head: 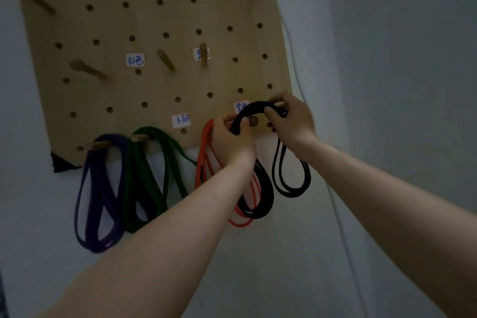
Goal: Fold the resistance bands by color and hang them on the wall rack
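A folded black band arches over a wooden peg low on the right of the pegboard. My left hand pinches the arch on its left side and my right hand pinches it on the right; its loops hang below both hands. An orange band hangs just left of it, partly behind my left hand. A green band and a purple band hang from pegs further left.
Several bare wooden pegs stick out higher on the board, with small handwritten labels beside some holes. A white cable runs down the wall at the board's right edge. The wall is pale and plain.
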Demonstrator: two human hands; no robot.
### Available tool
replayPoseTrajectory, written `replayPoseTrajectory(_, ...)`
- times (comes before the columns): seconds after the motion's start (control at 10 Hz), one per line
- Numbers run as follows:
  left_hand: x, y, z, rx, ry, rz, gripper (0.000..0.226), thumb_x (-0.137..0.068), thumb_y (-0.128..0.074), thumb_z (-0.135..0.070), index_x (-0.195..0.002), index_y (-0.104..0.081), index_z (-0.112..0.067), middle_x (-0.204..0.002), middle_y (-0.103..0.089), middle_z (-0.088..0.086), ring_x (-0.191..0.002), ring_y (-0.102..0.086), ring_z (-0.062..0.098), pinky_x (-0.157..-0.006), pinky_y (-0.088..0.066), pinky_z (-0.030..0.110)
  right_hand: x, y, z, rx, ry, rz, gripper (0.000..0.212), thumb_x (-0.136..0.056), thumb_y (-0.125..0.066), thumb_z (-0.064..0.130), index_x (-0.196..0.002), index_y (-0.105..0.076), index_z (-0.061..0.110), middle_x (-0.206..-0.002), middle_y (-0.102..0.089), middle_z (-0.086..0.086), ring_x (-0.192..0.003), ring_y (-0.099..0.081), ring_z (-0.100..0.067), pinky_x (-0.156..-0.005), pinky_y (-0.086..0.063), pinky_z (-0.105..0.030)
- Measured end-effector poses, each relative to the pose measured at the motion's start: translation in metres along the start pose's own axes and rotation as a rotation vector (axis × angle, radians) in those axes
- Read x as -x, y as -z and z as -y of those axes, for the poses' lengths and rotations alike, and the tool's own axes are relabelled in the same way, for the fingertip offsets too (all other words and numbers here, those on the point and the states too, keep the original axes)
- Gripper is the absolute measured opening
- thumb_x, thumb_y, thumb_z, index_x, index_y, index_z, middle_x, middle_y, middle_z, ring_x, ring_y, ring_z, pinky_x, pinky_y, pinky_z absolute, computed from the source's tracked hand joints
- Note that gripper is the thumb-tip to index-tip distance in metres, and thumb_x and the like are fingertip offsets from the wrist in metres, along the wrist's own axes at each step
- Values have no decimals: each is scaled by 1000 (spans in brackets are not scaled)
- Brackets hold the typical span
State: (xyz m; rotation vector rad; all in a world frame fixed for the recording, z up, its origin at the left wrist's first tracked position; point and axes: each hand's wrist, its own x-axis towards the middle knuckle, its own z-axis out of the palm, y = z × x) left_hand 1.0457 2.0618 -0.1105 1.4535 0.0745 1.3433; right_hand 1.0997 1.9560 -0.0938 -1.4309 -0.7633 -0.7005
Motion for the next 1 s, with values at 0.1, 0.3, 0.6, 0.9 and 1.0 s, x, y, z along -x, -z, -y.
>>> replayPoseTrajectory(0.1,1,-6,13,-96,-103,-48,10,-96,-64,-23,-105,-58,-23,-93,-64,-15,-88,-62,2,-76,-49,17,-14,-7,-11,41,32,37,9,-97,-64,21,-107,-63,22,-95,-70,-1,-83,-70,-22,-79,-61,-44)
replayPoseTrajectory(0.3,-14,-20,51,-211,-301,-119,16,-92,-53,-43,-105,-57,-34,-112,-66,-5,-104,-63,16,-90,-55,41,-32,-21,-37,-9,50,52,14,-97,-66,20,-110,-65,15,-101,-70,-4,-93,-69,-23,-83,-60,-48)
replayPoseTrajectory(0.6,-14,-33,79,-245,-298,-87,30,-97,-45,-56,-118,-47,-36,-133,-56,3,-117,-58,22,-95,-54,46,-31,-30,-69,6,71,130,23,-98,-64,20,-120,-63,16,-106,-68,1,-99,-66,-14,-91,-57,-39)
replayPoseTrajectory(0.9,19,3,99,-372,-419,94,68,-95,-64,-13,-155,-35,-26,-146,-35,-12,-126,-21,-25,-104,-17,-3,3,-15,-94,184,77,254,58,-94,-69,18,-148,-49,27,-133,-61,2,-120,-57,-14,-103,-45,-25)
replayPoseTrajectory(1.0,37,25,94,-423,-263,90,68,-92,-69,-18,-152,-39,-27,-143,-33,-9,-125,-28,-10,-107,-22,10,15,-6,-91,395,-12,335,64,-94,-68,34,-152,-42,29,-145,-52,-4,-132,-49,-23,-110,-42,-40)
